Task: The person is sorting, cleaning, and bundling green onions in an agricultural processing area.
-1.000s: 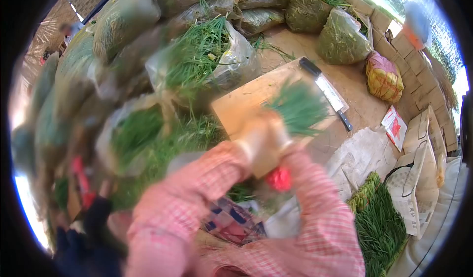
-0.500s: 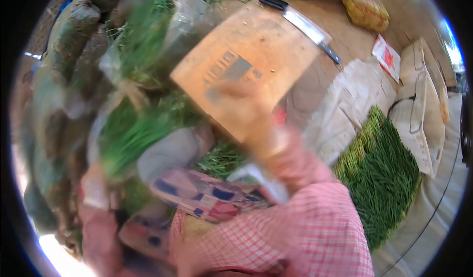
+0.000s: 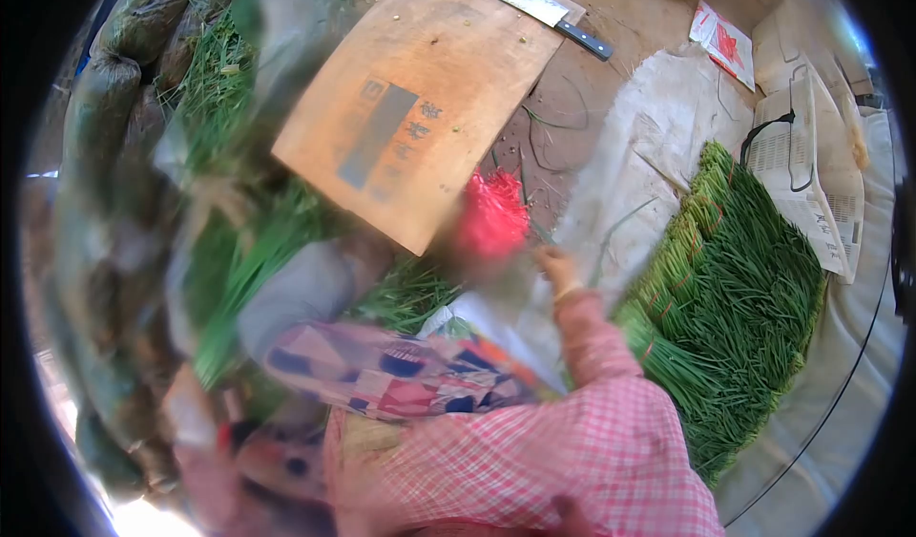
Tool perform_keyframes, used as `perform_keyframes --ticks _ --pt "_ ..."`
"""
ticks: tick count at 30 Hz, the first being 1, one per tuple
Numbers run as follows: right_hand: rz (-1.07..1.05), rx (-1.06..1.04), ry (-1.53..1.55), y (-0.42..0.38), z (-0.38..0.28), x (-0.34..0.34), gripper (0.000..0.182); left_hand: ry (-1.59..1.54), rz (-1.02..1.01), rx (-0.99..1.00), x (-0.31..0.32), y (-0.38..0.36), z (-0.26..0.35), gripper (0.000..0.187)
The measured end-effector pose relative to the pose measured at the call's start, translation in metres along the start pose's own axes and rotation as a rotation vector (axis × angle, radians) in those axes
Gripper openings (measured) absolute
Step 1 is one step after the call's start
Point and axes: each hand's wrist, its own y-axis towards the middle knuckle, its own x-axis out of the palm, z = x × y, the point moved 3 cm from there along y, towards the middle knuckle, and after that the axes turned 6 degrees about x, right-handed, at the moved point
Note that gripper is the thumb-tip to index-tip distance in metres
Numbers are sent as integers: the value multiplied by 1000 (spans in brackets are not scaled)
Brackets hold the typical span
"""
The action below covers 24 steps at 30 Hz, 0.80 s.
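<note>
Red strands (image 3: 494, 214) sit between board (image 3: 429, 107) and white sheet (image 3: 620, 146).

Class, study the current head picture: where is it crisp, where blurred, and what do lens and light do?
Head view: the stacked green bundles and the board look fairly crisp; head view: the pinkish-red bunch and left-hand bags are blurred; head view: glare whitens the lower-left edge, and the wide lens leaves dark corners.
</note>
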Motion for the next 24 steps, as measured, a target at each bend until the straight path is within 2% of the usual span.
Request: perform_keyframes --ticks 3,6,9,12,13,14,16,17,18,19,20,21,22,23,24 --pt "-194 244 421 15 25 23 20 43 -42 21 -2 0 -2 16" --pt "-192 303 535 26 32 42 20 56 -61 15 -15 2 6 16" --pt "-184 240 547 24 32 49 15 60 -96 5 -20 2 7 17" --pt "-200 78 409 27 45 42 17 50 -98 -9 -16 4 5 18" --pt "-162 6 203 27 49 35 21 49 -96 -21 -9 6 0 18" --pt "-125 -69 -5 28 53 23 25 47 -94 -36 -4 6 -4 19" --pt "81 -260 -627 30 73 -6 16 0 -115 -12 -13 3 2 14" --pt "167 -362 -833 12 66 -11 11 -28 -122 -2 -20 4 6 11" --pt "279 -456 -1037 -9 57 -16 8 -106 -10 91 -30 4 13 10" --pt "289 -548 -1040 -59 7 -11 9 -182 102 171 -41 1 21 8" --pt "147 -697 -1134 -90 -23 7 12 -250 208 242 -46 -4 22 7" --pt "-138 -982 -1068 -143 -76 39 13 -226 135 151 -31 -2 13 5" --pt "-143 -1204 -1437 -196 -116 77 18 -208 68 61 -7 6 6 5" --pt "-402 -1467 -1714 -226 -120 106 14 -196 4 -25 11 11 3 6" --pt "-750 -1746 -1504 -244 -112 128 13 -175 39 -40 16 13 3 6"
